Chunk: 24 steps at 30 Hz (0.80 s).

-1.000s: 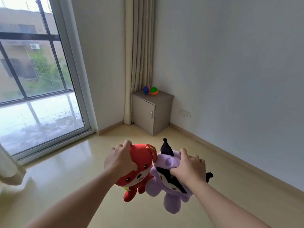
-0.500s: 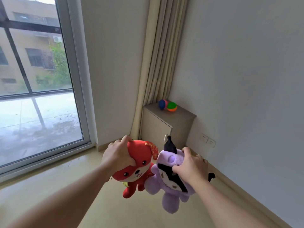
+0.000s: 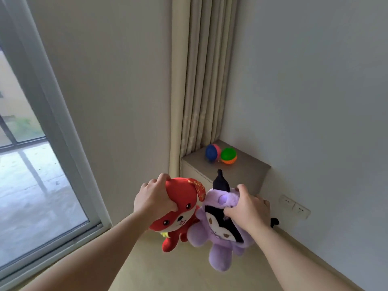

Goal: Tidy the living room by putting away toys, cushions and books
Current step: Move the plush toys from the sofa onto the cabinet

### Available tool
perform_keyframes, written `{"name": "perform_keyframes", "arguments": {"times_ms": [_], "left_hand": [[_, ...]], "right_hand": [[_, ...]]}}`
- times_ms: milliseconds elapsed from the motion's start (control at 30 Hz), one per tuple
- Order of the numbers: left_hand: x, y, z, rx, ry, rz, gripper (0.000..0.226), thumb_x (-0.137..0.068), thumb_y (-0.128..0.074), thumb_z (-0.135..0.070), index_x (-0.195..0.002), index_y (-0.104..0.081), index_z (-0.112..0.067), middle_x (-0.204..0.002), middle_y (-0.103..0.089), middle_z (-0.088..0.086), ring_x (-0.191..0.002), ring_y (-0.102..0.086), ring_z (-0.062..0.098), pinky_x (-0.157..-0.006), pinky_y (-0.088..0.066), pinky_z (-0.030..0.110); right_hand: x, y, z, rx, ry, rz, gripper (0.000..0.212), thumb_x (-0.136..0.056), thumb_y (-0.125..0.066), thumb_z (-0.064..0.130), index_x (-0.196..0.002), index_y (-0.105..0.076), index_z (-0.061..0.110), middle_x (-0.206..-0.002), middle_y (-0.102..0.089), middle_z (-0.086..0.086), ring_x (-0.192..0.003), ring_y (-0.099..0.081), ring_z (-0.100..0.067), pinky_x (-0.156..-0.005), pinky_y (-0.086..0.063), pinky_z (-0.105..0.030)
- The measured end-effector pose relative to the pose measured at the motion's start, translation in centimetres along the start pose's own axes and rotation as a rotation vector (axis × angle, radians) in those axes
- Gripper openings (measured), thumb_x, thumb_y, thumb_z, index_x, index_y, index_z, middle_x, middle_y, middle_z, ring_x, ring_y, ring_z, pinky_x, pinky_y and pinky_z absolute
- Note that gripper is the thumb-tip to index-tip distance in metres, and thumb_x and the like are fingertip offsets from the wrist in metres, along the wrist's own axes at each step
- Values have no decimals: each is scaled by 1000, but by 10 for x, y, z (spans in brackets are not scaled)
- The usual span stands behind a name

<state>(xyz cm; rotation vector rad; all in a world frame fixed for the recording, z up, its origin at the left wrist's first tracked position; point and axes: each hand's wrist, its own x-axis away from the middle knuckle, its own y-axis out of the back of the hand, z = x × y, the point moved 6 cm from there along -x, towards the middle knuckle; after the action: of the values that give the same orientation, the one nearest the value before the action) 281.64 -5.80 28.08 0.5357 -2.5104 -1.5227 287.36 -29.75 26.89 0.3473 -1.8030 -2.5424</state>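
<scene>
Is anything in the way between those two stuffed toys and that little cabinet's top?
Nothing visible between them. The red plush and purple plush hang before the cabinet; two balls occupy its top's rear.

You're in a home, in the corner of a living room: plain walls, a tall window, a beige curtain, a pale smooth floor, a low cabinet carrying two toy balls, and sockets low on the wall.
</scene>
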Motion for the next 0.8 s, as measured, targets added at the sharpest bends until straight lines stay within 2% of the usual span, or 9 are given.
{"name": "perform_keyframes", "arguments": {"times_ms": [233,333,433,633,800], "left_hand": [[-179,-7,-38,15,25,-49,80,-59,-80,-34,-127,-38,-34,-113,-51,-7,-107,-45,18,-77,-48,33],[-250,-11,-55,22,17,-64,81,-60,-81,-36,-129,-38,-33,-118,-51,-4,-109,-46,20,-78,-47,34],[-310,-21,-73,32,-4,-73,81,-60,-80,-38,-129,-37,-33,-120,-51,-4,-110,-45,21,-79,-47,34],[-452,-56,-126,40,-160,-39,82,-59,-79,-38,-130,-38,-32,-125,-49,-5,-116,-46,22,-86,-43,34],[-577,-94,-177,59,-329,64,79,-61,-77,-36,-130,-38,-32,-127,-47,-6,-120,-42,21,-89,-43,35]], "right_hand": [[-190,-31,-2,-112,85,-56,43,-75,-59,51,-109,-42,31,-90,-65,12,-94,-59,-18,-83,-43,-31],[-264,-28,-2,-101,92,-65,44,-77,-60,48,-114,-43,29,-101,-65,10,-105,-55,-20,-87,-39,-33],[-322,-30,-7,-70,77,-77,46,-77,-59,46,-115,-42,27,-105,-64,7,-105,-54,-22,-88,-38,-34],[-434,-44,-33,6,-51,-131,43,-75,-57,40,-112,-41,23,-96,-64,1,-86,-45,-21,-74,-29,-31],[-531,-59,-58,60,-203,-152,47,-73,-59,40,-112,-40,23,-94,-65,1,-93,-50,-24,-80,-34,-34]]}}
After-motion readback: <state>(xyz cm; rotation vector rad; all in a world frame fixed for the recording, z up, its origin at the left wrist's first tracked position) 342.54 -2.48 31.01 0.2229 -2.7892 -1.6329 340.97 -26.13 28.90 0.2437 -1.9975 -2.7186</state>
